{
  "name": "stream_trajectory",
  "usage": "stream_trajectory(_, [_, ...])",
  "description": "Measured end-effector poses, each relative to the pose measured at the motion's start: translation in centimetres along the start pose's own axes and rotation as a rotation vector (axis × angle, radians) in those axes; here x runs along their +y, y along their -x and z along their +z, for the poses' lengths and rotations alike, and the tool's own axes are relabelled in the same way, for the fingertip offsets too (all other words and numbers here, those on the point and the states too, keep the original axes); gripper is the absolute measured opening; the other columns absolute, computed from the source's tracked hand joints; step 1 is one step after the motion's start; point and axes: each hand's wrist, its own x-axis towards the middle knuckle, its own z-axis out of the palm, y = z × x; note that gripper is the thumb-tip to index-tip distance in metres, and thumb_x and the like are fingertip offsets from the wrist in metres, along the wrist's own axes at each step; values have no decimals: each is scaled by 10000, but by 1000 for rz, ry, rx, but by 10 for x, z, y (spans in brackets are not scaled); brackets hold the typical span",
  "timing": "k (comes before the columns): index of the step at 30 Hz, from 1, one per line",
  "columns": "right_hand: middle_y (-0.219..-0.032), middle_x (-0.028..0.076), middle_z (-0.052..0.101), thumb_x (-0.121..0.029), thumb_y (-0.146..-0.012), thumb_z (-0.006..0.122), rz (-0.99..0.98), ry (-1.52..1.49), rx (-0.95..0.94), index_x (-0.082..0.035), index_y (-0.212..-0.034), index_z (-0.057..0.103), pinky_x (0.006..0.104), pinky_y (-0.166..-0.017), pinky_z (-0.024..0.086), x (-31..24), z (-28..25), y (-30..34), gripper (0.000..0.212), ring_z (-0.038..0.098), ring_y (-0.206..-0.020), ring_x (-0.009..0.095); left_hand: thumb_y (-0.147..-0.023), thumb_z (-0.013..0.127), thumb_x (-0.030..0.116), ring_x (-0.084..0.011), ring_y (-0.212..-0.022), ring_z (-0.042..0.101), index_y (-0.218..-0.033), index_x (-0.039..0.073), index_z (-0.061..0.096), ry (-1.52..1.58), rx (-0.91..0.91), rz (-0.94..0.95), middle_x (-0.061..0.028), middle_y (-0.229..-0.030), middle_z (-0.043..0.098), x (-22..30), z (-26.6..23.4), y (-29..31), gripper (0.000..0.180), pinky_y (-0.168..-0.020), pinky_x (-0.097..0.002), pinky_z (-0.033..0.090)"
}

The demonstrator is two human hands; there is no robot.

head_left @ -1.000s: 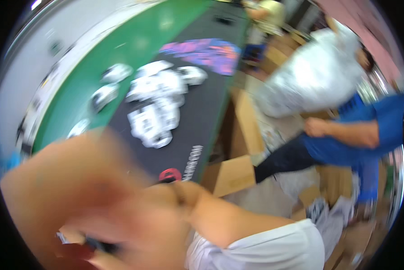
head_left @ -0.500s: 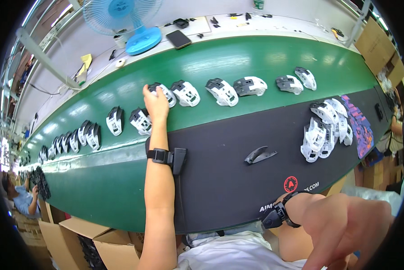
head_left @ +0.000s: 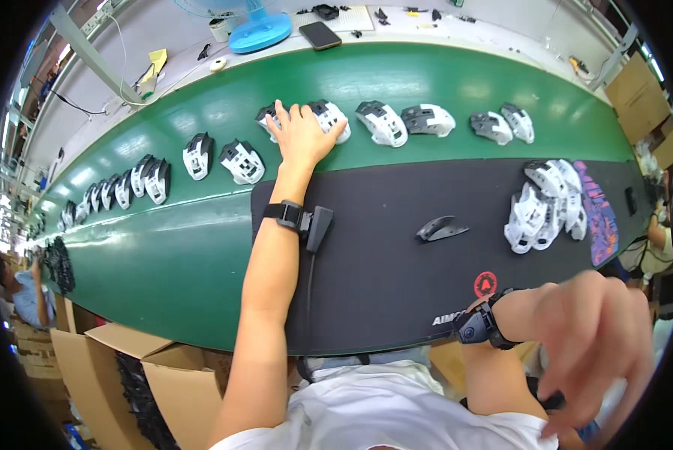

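Observation:
My left hand [head_left: 304,136] reaches over the row of white and black mouse shells, its fingers spread apart. The thumb lies against one mouse shell [head_left: 327,116], partly covered by the hand; whether it grips the shell is not shown. By the little finger side sits another shell [head_left: 265,117], also partly hidden. Close to the camera at the lower right, my right hand [head_left: 595,341] is raised above the mat's near edge, fingers bent downward and smeared by motion. A dark grey curved piece [head_left: 441,228] lies alone on the black mat [head_left: 374,285].
White shells [head_left: 546,206] are heaped on the mat's right side, beside a purple patterned strip [head_left: 600,214]. More shells [head_left: 115,191] line the green bench [head_left: 164,262] to the left. A blue fan [head_left: 260,31] and phone [head_left: 320,35] stand behind. Open cardboard boxes [head_left: 179,390] sit below.
My left hand has moved right along the row, from one shell toward its neighbour, and its fingers have spread. The view has shifted. My right hand stays raised, its fingers now hanging lower.

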Motion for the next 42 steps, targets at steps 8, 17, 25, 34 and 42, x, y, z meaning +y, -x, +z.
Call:
stream_trajectory(8, [-1225, 120, 506, -35, -727, 614, 945, 1466, -922, -78, -1185, 538, 394, -859, 471, 31, -80, 117, 466, 510, -1077, 310, -671, 662, 354, -365, -1219, 459, -1217, -23, 516, 668, -363, 337, -221, -1258, 526, -3, 8, 9, 680, -1047, -382, 347])
stream_trajectory(17, [-869, 149, 593, -114, -788, 584, 699, 1846, -664, 49, -1170, 518, 361, -737, 512, 67, -95, 164, 421, 582, -767, 293, -733, 687, 531, -360, -1126, 476, -1181, -34, 508, 310, 33, -20, -215, -1174, 529, 35, 14, 25, 743, -934, -459, 394])
stream_trajectory(25, [-800, 21, 615, -115, -948, 478, 819, 586, 606, -13, -1085, 604, 229, -516, 435, 139, -99, 64, 212, 524, -622, 50, -896, 625, 290, -107, -783, 558, -1078, -34, 577, 1718, 14, -63, -67, -910, 626, 50, -33, 24, 375, -691, -249, 455])
stream_trajectory(34, [-956, 37, 597, -126, -963, 452, 574, 696, 718, -17, -1031, 641, 252, -753, 440, 211, -106, 87, 228, 532, -835, 98, -864, 637, 234, -110, -834, 587, -1071, -46, 553, 1432, 233, -12, -91, -932, 631, 72, -25, 37, 358, -727, -253, 480])
stream_trajectory(42, [-898, 61, 605, -236, -949, 396, 843, 202, 864, -19, -938, 606, 286, -765, 454, 214, -116, 105, 302, 563, -838, 129, -854, 632, 240, -191, -794, 653, -1060, -48, 580, 1247, 251, -10, -154, -897, 670, 68, -51, 42, 358, -713, -299, 506])
